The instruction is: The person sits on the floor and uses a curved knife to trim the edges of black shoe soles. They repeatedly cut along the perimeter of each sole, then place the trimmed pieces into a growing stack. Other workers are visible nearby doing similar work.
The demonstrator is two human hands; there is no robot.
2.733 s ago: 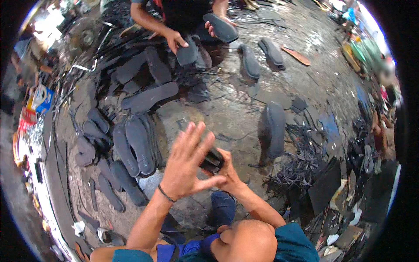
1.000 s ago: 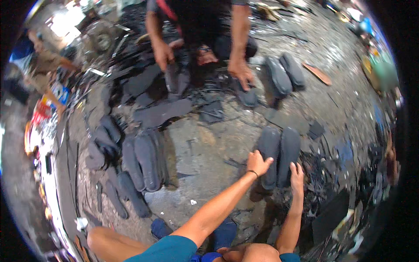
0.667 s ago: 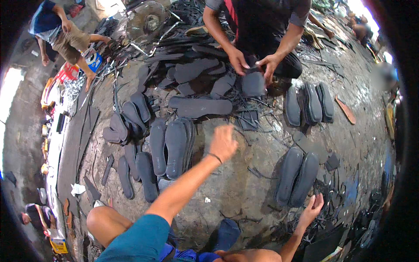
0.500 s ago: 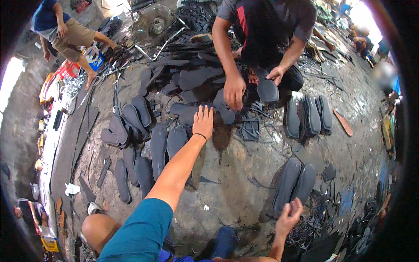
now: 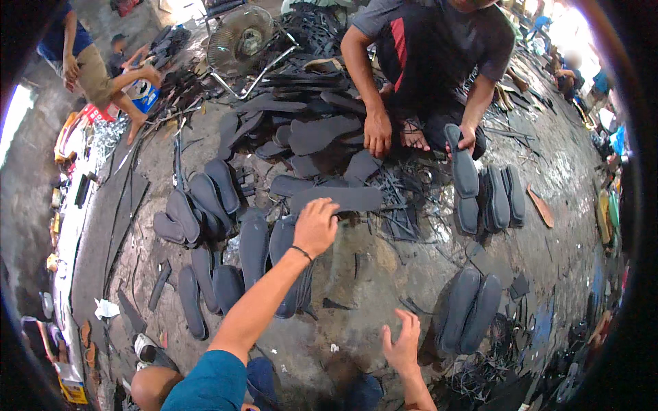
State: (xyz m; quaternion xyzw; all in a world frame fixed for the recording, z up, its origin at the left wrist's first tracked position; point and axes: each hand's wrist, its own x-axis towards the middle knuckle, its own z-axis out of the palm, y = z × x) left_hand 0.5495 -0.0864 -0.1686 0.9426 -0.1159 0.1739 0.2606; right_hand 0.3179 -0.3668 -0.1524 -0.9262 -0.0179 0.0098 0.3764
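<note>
My left hand (image 5: 316,226) is bent at the near edge of a flat dark shoe sole (image 5: 353,199). Its fingertips overlap that edge without closing round it. A smaller dark sole piece (image 5: 290,185) lies just beyond. Empty, with fingers apart, my right hand (image 5: 403,342) hovers over the floor. To its right rests a pair of dark padded soles (image 5: 469,312). More soles (image 5: 254,246) stand in groups left of and under my left forearm. Across from me, a person's hand (image 5: 466,140) holds a dark sole (image 5: 464,171); their other hand (image 5: 377,133) hangs over the scraps.
A heap of cut soles (image 5: 322,133) lies beyond my left hand. Behind it stands a floor fan (image 5: 241,38). Further soles (image 5: 495,198) and a brown insole (image 5: 541,205) lie at the right. Dark offcuts (image 5: 480,377) are strewn at the lower right.
My left hand has drawn back from lying across the sole to its near edge. My right hand has moved left, away from the sole pair. The other person's held sole has moved right.
</note>
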